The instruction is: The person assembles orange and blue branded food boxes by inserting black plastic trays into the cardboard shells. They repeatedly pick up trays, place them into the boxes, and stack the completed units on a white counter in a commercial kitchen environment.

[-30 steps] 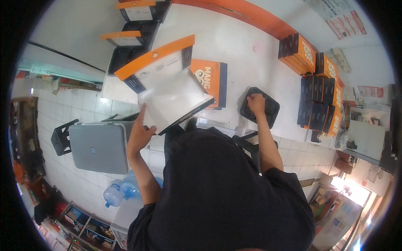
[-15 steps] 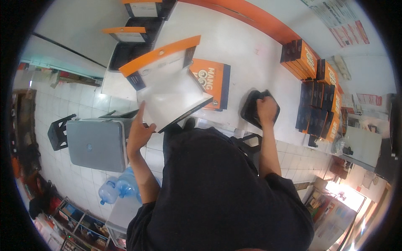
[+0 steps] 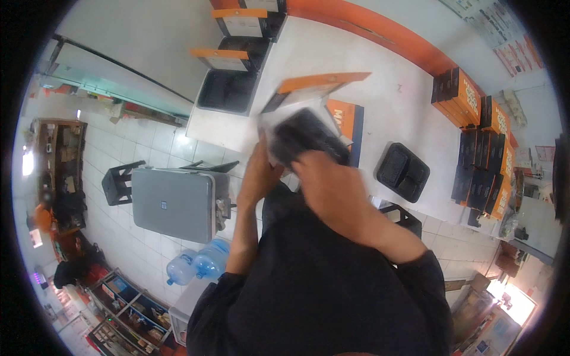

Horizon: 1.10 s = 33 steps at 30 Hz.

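- Both hands meet over the white counter's (image 3: 380, 71) near edge: my left hand (image 3: 259, 172) and right hand (image 3: 323, 184) close around a blurred black tray in a clear plastic bag (image 3: 303, 135).
- Behind it stands an open orange-lidded black box (image 3: 309, 89), partly hidden.
- Another black moulded tray (image 3: 402, 171) lies to the right, well apart.
- Stacked orange-and-black boxes (image 3: 475, 113) line the far right.
- Below left, I see a grey case (image 3: 172, 203) and a black stool (image 3: 120, 183).

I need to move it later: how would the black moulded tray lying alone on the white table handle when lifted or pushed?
The black moulded tray looks thin-walled, so probably light and slightly flexible. Lying flat and low on the white table, it would likely slide, not tip.
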### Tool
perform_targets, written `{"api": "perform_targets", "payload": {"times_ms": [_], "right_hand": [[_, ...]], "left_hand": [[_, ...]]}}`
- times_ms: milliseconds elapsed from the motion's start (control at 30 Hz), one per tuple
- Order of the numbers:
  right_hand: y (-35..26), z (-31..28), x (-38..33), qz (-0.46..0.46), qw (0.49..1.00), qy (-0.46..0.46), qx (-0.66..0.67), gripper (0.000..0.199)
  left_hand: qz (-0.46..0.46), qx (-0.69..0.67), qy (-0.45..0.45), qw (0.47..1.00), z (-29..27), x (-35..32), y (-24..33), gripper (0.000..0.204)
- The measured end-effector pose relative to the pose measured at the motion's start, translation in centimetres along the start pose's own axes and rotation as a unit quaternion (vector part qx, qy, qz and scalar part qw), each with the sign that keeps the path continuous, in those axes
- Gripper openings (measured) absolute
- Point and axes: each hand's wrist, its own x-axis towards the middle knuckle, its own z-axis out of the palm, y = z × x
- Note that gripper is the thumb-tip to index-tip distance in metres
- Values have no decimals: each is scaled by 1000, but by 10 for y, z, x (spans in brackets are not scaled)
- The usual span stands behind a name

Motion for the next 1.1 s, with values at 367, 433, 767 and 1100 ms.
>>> {"api": "perform_targets", "payload": {"times_ms": [367,433,767,1100], "right_hand": [[-4,188,104,125,975,-103,153,23],[1,212,118,147,959,-109,217,26],[-27,314,182,102,933,-164,304,57],[-30,332,201,-59,934,-246,251,52]], "left_hand": [[-131,-77,79,985,-43,-34,-39,90],[-164,-97,57,980,-70,-31,-41,90],[-193,-209,16,959,-147,-37,-148,90],[-169,-160,101,967,-162,-10,-281,53]]}}
